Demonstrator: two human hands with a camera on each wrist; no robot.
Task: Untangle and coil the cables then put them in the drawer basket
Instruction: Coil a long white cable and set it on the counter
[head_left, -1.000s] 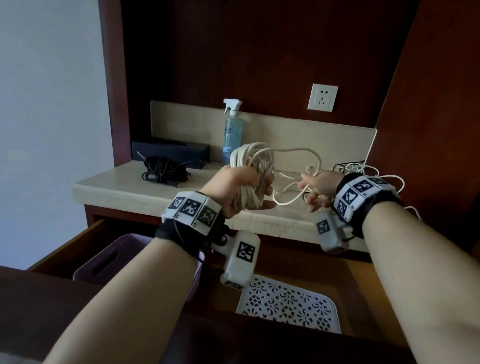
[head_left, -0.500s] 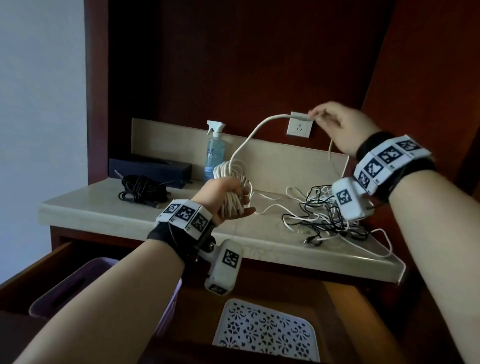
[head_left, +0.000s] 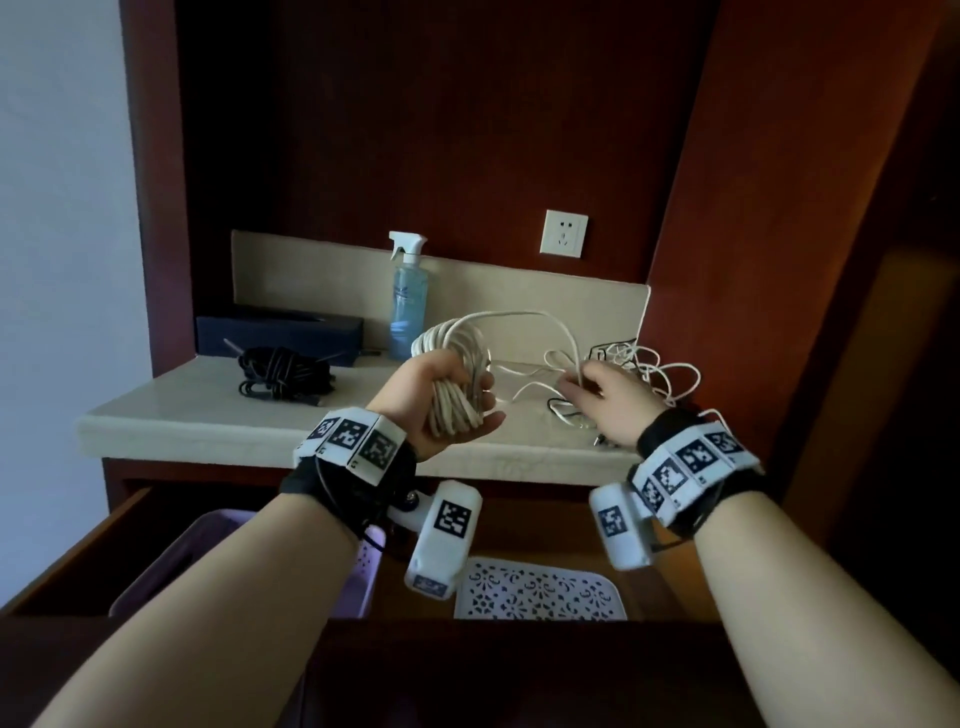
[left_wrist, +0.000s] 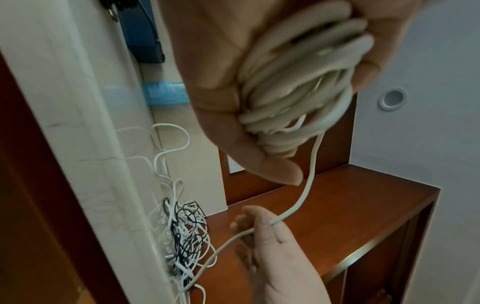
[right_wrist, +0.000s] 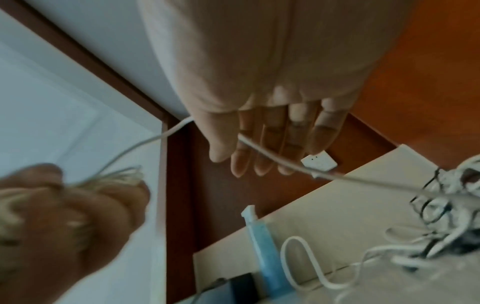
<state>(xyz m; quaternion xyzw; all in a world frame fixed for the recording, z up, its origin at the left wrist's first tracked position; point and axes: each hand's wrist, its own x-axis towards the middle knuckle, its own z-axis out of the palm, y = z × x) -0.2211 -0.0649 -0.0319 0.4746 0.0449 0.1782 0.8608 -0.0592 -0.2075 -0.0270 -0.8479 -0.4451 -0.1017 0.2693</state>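
Above the counter (head_left: 218, 415), the left hand (head_left: 441, 395) grips the white coil (head_left: 457, 364) so it keeps its loops, while the right hand (head_left: 602, 395) holds the loose strand (left_wrist: 309, 174) in its fingers to feed the next loop.

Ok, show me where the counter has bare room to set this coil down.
Bare counter along the front-left edge, before the black cable bundle. A smaller patch lies between that bundle and the spray bottle. The right end is crowded with the tangle.
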